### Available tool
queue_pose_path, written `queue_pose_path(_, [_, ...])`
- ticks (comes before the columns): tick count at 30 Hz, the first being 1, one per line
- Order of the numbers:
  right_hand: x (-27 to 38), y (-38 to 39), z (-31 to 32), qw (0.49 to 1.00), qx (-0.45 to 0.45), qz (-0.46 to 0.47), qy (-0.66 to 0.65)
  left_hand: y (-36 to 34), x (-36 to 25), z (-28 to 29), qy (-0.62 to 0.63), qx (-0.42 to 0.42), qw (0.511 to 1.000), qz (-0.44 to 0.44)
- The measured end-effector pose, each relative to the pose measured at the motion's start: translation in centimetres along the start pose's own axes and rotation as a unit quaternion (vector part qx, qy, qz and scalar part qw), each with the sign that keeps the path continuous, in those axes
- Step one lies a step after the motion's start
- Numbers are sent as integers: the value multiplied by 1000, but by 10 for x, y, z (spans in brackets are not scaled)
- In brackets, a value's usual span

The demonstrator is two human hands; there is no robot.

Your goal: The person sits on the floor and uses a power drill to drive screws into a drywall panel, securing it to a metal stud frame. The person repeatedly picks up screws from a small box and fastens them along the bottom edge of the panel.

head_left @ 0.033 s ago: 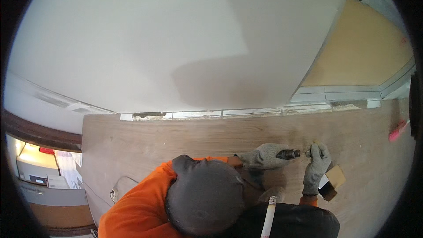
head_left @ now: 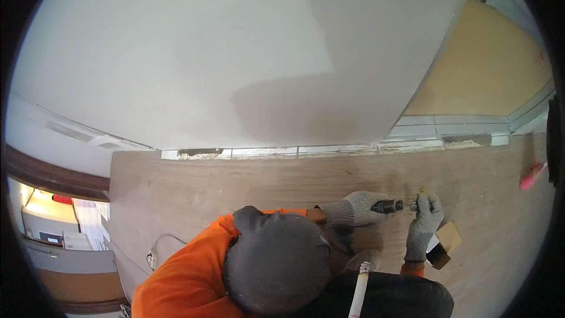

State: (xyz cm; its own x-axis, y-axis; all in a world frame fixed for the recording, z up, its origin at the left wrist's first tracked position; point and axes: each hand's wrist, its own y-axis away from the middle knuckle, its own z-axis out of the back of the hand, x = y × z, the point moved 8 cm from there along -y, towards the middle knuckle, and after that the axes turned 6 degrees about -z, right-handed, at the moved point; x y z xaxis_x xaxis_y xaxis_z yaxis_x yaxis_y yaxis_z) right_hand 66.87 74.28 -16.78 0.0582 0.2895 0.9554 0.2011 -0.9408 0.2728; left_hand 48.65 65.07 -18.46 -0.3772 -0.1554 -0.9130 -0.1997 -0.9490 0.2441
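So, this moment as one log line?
Grey-gloved left hand: holds black cylindrical tool; grey-gloved right hand: holds small metallic piece; nearby: tan box

Shows a large white wall panel (head_left: 194,53) across the top, with a ragged pale strip (head_left: 268,152) along its foot and wood-grain floor (head_left: 176,179) below. To the right, has a yellow panel (head_left: 485,62) edged by grey framing (head_left: 471,120), then a pink object (head_left: 531,178) lying near the rim. At left, shows a dark brown beam (head_left: 53,174) and, beyond, something red (head_left: 62,199), too small to tell.
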Motion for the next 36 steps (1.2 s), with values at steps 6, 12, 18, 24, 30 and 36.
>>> queue_pose_path(6, [-4, 0, 14, 998, -24, 1, -56, -3, -7, -2, -1, 62, 997, 44])
queue_pose_path(12, [-1, 4, 2, 999, -47, 0, -1, -2, 12, -4, -18, 32, 999, 18])
queue_pose_path(18, [-1, 3, 1, 999, -37, 16, 22, 2, 9, -2, -11, 20, 999, 22])
queue_pose_path(24, [2, 2, -3, 998, -31, 52, 23, 3, 19, -4, -11, 6, 1000, 8])
queue_pose_path(30, [-2, 3, 1, 998, -41, 47, 31, 8, 3, 1, 35, 32, 998, 29])
queue_pose_path(36, [1, 7, -1, 996, -12, 60, 64, 7, 14, -2, 16, 10, 1000, 23])
